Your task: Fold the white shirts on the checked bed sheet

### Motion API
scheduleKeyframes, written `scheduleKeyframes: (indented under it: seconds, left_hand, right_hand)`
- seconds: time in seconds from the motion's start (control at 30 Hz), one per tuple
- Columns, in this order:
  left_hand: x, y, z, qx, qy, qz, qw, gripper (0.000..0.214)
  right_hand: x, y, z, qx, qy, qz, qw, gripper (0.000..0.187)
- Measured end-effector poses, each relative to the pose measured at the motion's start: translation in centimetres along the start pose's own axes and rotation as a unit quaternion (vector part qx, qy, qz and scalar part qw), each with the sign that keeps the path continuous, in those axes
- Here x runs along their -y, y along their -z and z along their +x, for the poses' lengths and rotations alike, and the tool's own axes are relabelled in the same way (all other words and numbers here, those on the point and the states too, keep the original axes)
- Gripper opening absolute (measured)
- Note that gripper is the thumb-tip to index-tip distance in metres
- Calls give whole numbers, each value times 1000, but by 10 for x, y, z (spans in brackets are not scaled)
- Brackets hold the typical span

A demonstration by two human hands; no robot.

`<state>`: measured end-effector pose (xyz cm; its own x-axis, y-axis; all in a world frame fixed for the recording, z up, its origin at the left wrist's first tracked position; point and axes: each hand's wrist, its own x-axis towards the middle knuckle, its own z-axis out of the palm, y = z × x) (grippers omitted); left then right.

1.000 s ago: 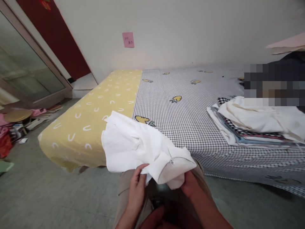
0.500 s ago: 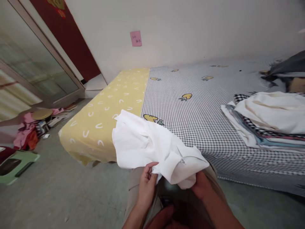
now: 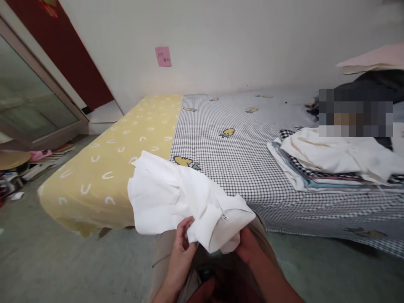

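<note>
A crumpled white garment (image 3: 176, 200) lies partly on the near edge of the bed and partly over my lap. My left hand (image 3: 180, 252) pinches its lower edge with fingers closed on the cloth. My right hand (image 3: 249, 248) grips the garment's near right corner from underneath, its fingers hidden by the fabric. A small tag shows on the cloth near my right hand. My knees in beige trousers (image 3: 164, 256) are under both hands.
The bed has a black-and-white checked sheet (image 3: 240, 155) and a yellow sheet (image 3: 126, 147) on its left part. A stack of folded clothes (image 3: 331, 164) sits at the right. Clutter (image 3: 19, 164) lies on the floor at far left. A glass door (image 3: 28, 97) stands at the left.
The view swung right then back left. My left hand shifted its fingers slightly further up the garment's edge. The garment stays bunched between both hands.
</note>
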<state>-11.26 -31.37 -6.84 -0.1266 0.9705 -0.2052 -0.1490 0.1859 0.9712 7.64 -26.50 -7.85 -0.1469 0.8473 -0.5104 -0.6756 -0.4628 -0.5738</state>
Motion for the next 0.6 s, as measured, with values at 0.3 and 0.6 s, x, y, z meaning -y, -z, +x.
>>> scheduleKeyframes:
  seconds: [0.3,0.6]
  left_hand:
    - [1,-3,-1,5,-65,79,995,55]
    - [-172,18,27,-214,-199,169,941,44]
  right_hand:
    - [-2,-5,-4,11,-28,19,999,44]
    - [102,-55,-18,22,225,-134,965,48]
